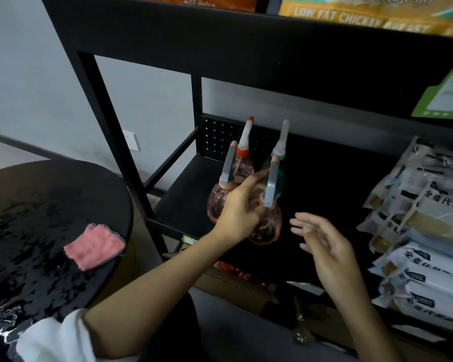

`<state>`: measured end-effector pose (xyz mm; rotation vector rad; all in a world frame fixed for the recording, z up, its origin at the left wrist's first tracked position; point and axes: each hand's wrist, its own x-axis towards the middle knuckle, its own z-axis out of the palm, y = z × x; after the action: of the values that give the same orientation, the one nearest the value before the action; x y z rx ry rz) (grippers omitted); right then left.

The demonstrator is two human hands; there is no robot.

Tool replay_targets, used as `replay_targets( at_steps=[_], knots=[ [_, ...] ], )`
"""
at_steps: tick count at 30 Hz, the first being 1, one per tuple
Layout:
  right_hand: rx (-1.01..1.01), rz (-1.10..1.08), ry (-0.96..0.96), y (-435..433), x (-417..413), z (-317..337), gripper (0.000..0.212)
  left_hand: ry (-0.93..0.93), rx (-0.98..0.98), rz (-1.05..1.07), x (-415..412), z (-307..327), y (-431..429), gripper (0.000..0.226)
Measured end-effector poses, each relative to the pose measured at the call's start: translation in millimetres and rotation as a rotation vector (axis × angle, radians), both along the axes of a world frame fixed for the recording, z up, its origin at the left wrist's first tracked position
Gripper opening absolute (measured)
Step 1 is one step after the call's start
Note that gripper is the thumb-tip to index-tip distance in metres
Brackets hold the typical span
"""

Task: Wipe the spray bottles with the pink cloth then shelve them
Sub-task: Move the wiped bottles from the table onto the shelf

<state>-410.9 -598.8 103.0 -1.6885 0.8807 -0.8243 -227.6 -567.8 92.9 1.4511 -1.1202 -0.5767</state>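
Observation:
Several spray bottles stand together on the black shelf [183, 197]. The near pink spray bottle [271, 226] has a grey trigger, and my left hand [237, 207] reaches in and curls its fingers at that bottle's neck, index finger stretched out. Another pink bottle [214, 205] stands left of it. Behind are a red-capped pink bottle [243, 152] and a green bottle [279, 152]. My right hand [324, 246] hovers to the right of the bottles, fingers spread and holding nothing. The pink cloth [94, 246] lies folded on the round black table [37, 205] at the left.
Stacked food packets [419, 231] fill the right part of the same shelf. A green card [447, 92] hangs from the shelf above. A cardboard box [233, 280] sits on the level below. The rack's black upright [110, 131] stands between table and shelf.

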Motion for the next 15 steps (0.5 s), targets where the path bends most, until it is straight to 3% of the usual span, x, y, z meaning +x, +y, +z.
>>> replay_targets(
  at_steps=[15],
  knots=[
    [0.028, -0.019, 0.014, -2, 7, -12, 0.027, -0.089, 0.022, -0.001, 4, -6, -18, 0.068]
  ],
)
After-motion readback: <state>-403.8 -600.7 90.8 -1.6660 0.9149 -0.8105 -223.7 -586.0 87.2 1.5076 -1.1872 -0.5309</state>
